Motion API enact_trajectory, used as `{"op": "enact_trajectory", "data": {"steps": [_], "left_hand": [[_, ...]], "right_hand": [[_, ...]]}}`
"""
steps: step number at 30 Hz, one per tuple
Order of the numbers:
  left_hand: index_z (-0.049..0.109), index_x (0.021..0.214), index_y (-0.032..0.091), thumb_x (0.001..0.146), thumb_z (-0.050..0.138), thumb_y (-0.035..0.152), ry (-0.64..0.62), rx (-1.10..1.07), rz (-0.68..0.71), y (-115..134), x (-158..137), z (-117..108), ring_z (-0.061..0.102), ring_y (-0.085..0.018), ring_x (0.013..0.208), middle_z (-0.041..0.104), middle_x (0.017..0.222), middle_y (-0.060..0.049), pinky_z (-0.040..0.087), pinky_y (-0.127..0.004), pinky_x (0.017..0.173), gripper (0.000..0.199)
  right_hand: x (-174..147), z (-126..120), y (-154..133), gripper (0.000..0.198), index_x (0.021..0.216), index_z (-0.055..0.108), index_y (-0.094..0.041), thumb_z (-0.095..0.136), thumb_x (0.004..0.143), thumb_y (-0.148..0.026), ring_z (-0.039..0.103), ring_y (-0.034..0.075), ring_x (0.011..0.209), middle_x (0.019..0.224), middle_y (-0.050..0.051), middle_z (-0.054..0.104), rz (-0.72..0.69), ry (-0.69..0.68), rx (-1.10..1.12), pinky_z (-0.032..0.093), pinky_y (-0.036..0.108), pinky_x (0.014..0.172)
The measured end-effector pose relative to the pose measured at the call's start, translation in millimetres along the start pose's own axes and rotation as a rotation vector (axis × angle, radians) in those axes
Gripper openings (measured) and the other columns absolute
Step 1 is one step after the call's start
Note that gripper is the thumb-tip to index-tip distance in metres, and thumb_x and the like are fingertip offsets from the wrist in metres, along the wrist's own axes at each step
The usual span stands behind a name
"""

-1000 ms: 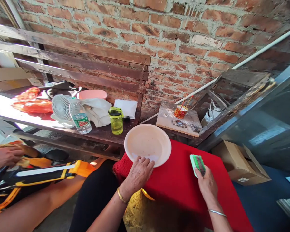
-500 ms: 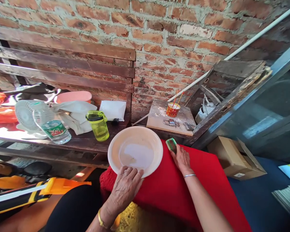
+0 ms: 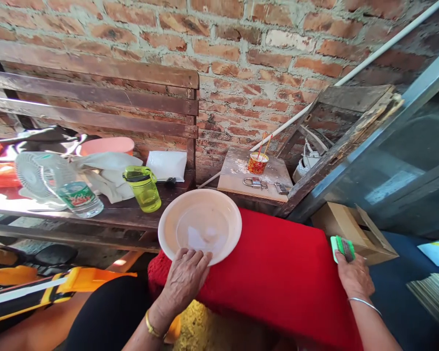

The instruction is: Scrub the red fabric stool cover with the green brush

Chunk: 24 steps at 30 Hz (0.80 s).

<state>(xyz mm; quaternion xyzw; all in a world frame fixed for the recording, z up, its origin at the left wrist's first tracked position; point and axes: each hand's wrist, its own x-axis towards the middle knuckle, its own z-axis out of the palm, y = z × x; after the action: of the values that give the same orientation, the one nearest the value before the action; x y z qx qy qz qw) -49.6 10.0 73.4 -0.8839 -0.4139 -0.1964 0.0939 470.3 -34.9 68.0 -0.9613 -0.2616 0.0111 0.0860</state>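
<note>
My left hand (image 3: 188, 278) grips the near rim of a pale plastic basin (image 3: 235, 229), its fingers curled over the edge. Some water (image 3: 205, 233) lies in the basin. The basin rests at the left end of a surface covered with red cloth (image 3: 278, 263). Over the right edge of that cloth, my right hand (image 3: 356, 278) is closed around a green scrubbing brush (image 3: 343, 247). The brush is tilted, its darker middle turned up, and it is apart from the cloth's centre.
Left of the basin, a wooden bench (image 3: 109, 214) holds a yellow-green bottle (image 3: 142, 190), a clear bottle (image 3: 81, 199) and a small fan (image 3: 34, 173). Behind the cloth, padlocks (image 3: 254, 182) and a red-gold tin (image 3: 258, 164) sit on a board. A cardboard box (image 3: 351, 229) stands right.
My right hand has swept the brush from beside the basin across to the right edge of the red cloth. My left hand stays on the basin rim; the view has shifted slightly.
</note>
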Motion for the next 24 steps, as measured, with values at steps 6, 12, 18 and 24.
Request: {"op": "enact_trajectory", "data": {"steps": [6,12,18,24], "left_hand": [[0.061,0.117,0.022,0.090,0.063,0.010,-0.010,0.007,-0.019,3,3,-1,0.060,-0.022,0.084,0.066,0.091,-0.001,0.038,-0.041,0.083,0.029],[0.062,0.117,0.024,0.092,0.062,0.013,-0.037,0.000,-0.049,4,3,4,0.059,-0.022,0.085,0.066,0.091,0.000,0.037,-0.042,0.083,0.028],[0.064,0.116,0.023,0.094,0.060,0.012,-0.036,-0.001,-0.035,3,3,1,0.058,-0.023,0.083,0.066,0.088,0.000,0.036,-0.042,0.082,0.025],[0.064,0.118,0.023,0.095,0.059,0.012,-0.036,0.000,-0.027,2,3,0,0.059,-0.024,0.084,0.067,0.089,-0.001,0.036,-0.042,0.082,0.026]], "right_hand": [[-77,24,-78,0.064,0.144,0.047,-0.014,0.034,0.099,-0.057,0.065,0.035,0.117,0.138,0.019,0.062,-0.315,-0.110,0.183,0.052,0.044,0.089],[-176,51,-179,0.049,0.139,0.052,-0.016,0.044,0.102,-0.047,0.066,0.029,0.112,0.128,0.016,0.068,-0.746,-0.101,0.096,0.048,0.037,0.091],[-183,53,-184,0.047,0.139,0.054,-0.017,0.047,0.103,-0.047,0.067,0.029,0.112,0.122,0.015,0.070,-0.726,-0.058,-0.035,0.046,0.037,0.095],[-126,18,-99,0.053,0.140,0.050,-0.009,0.039,0.103,-0.046,0.069,0.031,0.108,0.121,0.021,0.069,-0.439,-0.020,-0.101,0.050,0.040,0.089]]}}
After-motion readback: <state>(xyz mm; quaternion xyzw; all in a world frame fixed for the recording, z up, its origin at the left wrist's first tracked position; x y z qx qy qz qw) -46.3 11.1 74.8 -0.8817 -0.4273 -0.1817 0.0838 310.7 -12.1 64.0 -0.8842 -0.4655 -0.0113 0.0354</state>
